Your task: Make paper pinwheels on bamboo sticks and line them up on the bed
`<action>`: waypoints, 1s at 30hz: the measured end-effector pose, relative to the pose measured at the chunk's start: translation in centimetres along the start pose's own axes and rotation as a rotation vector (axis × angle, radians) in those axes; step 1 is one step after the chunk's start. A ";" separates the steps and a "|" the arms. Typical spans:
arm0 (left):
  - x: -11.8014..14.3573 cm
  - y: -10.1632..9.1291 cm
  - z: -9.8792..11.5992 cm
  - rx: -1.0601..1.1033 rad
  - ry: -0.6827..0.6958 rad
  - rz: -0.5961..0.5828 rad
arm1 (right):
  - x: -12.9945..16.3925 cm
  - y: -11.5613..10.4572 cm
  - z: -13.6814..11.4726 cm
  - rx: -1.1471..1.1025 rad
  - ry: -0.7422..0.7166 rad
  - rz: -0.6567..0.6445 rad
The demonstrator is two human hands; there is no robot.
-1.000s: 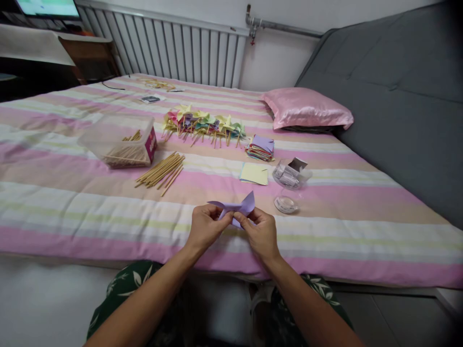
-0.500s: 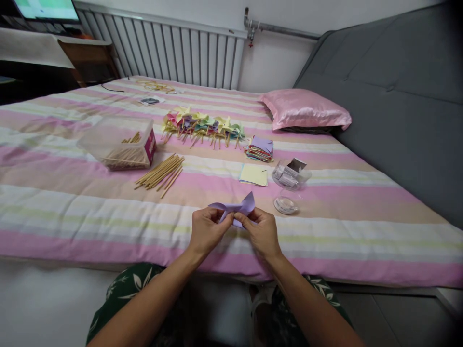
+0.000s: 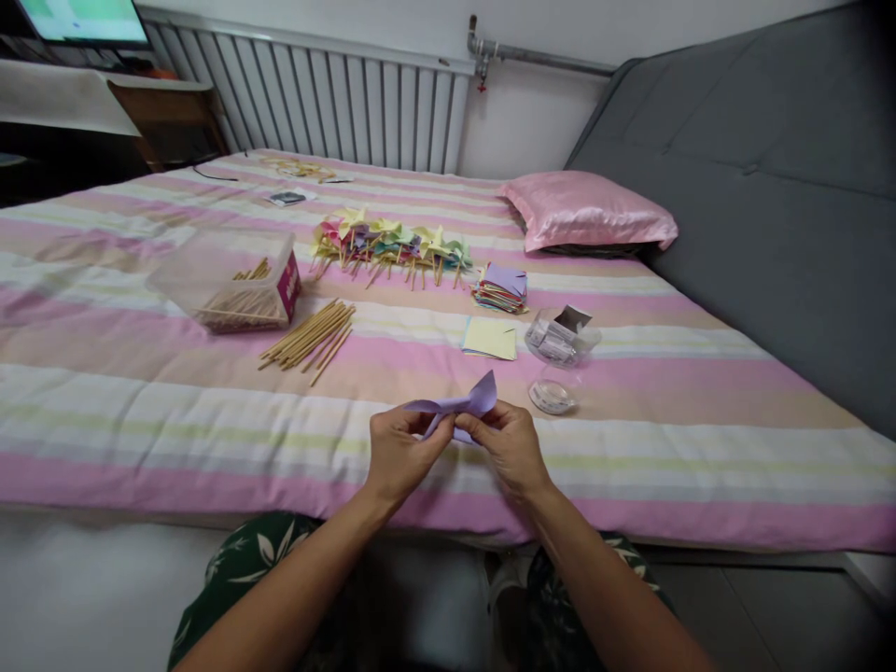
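A purple paper pinwheel (image 3: 458, 405) with curled blades is held near the bed's front edge, between both hands. My left hand (image 3: 406, 453) pinches its left side, thumb at the centre. From the other side my right hand (image 3: 510, 448) grips it, with the thumb also near the middle. The thumbs almost meet there; any small piece under them is hidden. Beyond the hands lie a few cut paper squares (image 3: 490, 339), yellow on top, and a taller stack of coloured squares (image 3: 500, 287).
Loose wooden sticks (image 3: 312, 336) lie left, beside a clear plastic box (image 3: 224, 280) holding more. Finished pinwheels (image 3: 392, 243) are piled behind. To the right are a clear tub (image 3: 562, 338) with small packets and a clear round dish (image 3: 553, 396). A pink pillow (image 3: 592, 213) lies farther back.
The pinwheel has tilted slightly between my fingers, its right blade shifting a little to the right. Both hands keep their grip. The whole view has shifted very slightly.
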State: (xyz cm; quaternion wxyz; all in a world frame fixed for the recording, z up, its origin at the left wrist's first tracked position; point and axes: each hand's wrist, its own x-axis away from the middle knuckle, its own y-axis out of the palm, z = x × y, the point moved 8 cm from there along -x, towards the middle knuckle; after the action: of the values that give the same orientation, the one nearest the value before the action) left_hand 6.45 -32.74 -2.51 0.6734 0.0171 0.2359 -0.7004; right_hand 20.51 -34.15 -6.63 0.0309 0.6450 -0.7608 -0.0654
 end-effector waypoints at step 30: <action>0.1 2.8 -3.8 0.529 -0.485 -0.123 | 0.1 0.4 0.7 -0.243 0.163 -0.052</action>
State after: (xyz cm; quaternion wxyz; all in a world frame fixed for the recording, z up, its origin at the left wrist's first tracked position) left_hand 7.96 -31.49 -6.78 0.6386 0.0098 -0.1192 -0.7601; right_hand 20.01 -34.15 -7.26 0.1687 0.6590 -0.7253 -0.1055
